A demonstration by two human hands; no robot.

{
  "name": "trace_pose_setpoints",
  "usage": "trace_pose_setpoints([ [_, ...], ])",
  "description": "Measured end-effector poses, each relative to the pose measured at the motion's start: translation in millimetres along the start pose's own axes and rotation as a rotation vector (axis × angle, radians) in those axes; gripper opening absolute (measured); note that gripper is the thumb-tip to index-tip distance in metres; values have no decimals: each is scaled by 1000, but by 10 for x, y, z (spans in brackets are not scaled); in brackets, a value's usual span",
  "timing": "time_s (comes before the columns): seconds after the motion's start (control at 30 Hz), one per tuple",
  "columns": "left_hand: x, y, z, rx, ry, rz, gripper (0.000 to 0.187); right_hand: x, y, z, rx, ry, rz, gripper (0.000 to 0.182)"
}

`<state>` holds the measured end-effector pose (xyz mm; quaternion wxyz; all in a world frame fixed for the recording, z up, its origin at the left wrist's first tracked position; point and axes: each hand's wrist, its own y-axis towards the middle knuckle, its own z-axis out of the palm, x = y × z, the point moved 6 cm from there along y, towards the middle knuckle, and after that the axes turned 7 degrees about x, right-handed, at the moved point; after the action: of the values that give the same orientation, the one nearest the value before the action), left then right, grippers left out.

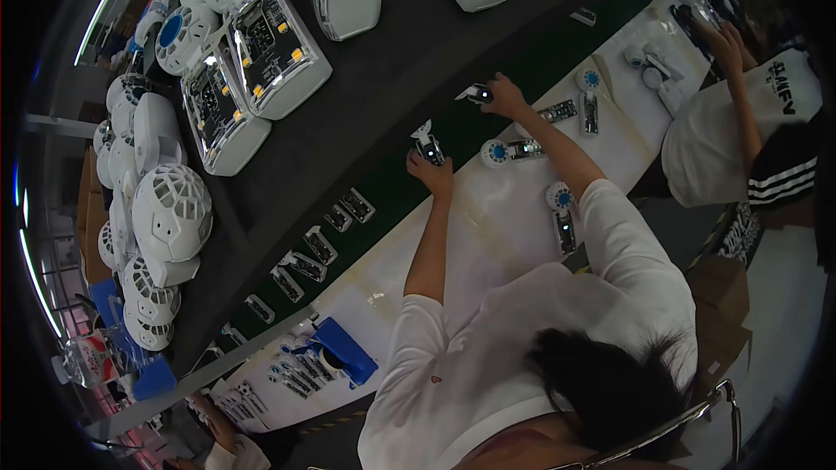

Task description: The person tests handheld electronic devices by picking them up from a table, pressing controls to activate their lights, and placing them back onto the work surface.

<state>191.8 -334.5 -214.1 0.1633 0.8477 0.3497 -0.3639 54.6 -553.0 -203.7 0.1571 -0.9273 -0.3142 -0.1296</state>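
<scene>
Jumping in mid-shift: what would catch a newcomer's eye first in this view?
Probably the two hands at the centre of the frame: the left hand and right hand each hold a small white part over the dark belt. Next, the stack of white vented housings at the left.

My left hand point(433, 171) grips a small white-and-black part point(427, 144) at the edge of the dark belt point(383, 78). My right hand point(505, 96) reaches further along and pinches a second small part point(475, 93). Just beside my right forearm, on the white bench point(488, 244), lie round blue-centred pieces point(497, 153) with small boards. White open housings point(274, 48) ride the belt; vented white shells point(170, 209) pile at its far side. A co-worker's hand point(721, 39) works further along the bench.
</scene>
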Motion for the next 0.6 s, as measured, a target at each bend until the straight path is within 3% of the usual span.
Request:
trace_pose_setpoints([
  [0.1, 52, -174, -238, -72, -184, -17, 67, 305, -150, -163, -162, 163, -64, 68],
  [0.17, 50, -359, -420, 28, -510, -320, 70, 621, -439, -314, -109, 349, -86, 71],
  [0.23, 195, -593, -553, 70, -627, -264, 69, 959, -836, -177, 213, 866, -45, 68],
  [0.27, 230, -722, -583, 115, -741, -203, 69, 1110, -1091, -131, 284, 1049, -54, 64],
  [0.3, 49, -897, -695, 233, -878, -270, 65, 1248, -1335, -53, 359, 1233, -62, 61],
  [0.4, 15, -1351, -878, 277, -1002, -250, 67, 1325, -1881, 407, 439, 1445, 12, 57],
  [0.43, 98, -1468, -904, 317, -945, -236, 76, 1347, -2056, 520, 466, 1437, 12, 57],
  [0.5, 105, -1745, -988, 320, -963, -285, 77, 1362, -2357, 566, 419, 1553, -76, 59],
  [0.6, 111, -2037, -1044, 347, -1013, -286, 79, 1425, -2750, 633, 495, 1603, -41, 63],
])
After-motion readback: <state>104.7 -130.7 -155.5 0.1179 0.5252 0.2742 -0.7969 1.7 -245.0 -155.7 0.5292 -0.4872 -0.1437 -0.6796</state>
